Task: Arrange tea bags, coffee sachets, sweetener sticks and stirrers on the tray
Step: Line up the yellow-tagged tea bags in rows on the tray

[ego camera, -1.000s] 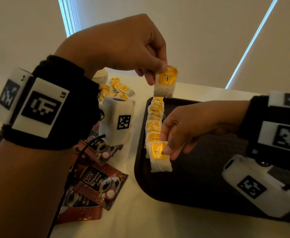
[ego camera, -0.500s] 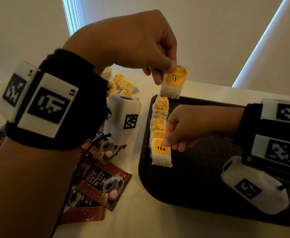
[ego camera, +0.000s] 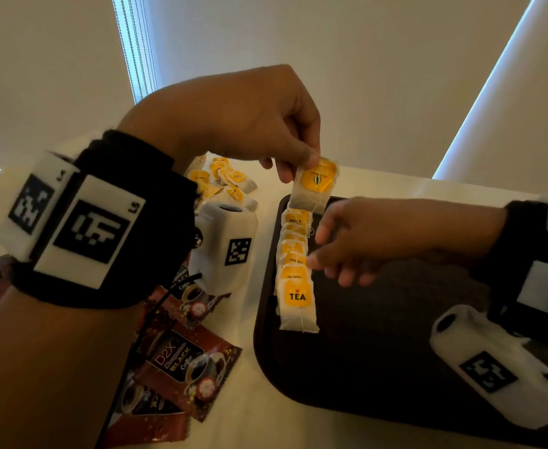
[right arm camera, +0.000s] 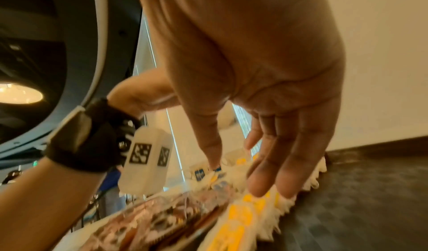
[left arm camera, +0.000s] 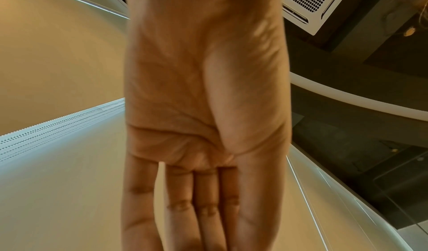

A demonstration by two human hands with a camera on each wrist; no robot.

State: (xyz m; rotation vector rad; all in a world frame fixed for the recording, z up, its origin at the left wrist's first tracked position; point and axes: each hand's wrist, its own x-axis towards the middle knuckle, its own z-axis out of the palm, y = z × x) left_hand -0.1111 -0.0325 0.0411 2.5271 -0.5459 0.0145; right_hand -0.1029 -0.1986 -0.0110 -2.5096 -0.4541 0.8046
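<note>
My left hand [ego camera: 302, 162] pinches a white tea bag with a yellow label [ego camera: 315, 186] by its top edge and holds it hanging over the far end of the dark tray [ego camera: 379, 358]. A row of several overlapping tea bags [ego camera: 293, 270] lies along the tray's left side, the nearest one marked TEA. My right hand [ego camera: 326, 254] hovers at the row's right edge with relaxed, spread fingers [right arm camera: 261, 180] and holds nothing. The left wrist view shows only my palm; its fingertips and the bag are out of frame.
A loose pile of tea bags [ego camera: 224, 184] lies on the white table left of the tray's far end. Dark red coffee sachets [ego camera: 185, 361] are scattered left of the tray near me. The tray's middle and right [right arm camera: 359, 200] are bare dark surface.
My right hand has let go of the nearest tea bag, which now lies flat, and has drawn back along the row. My left hand still holds its bag near the row's far end.
</note>
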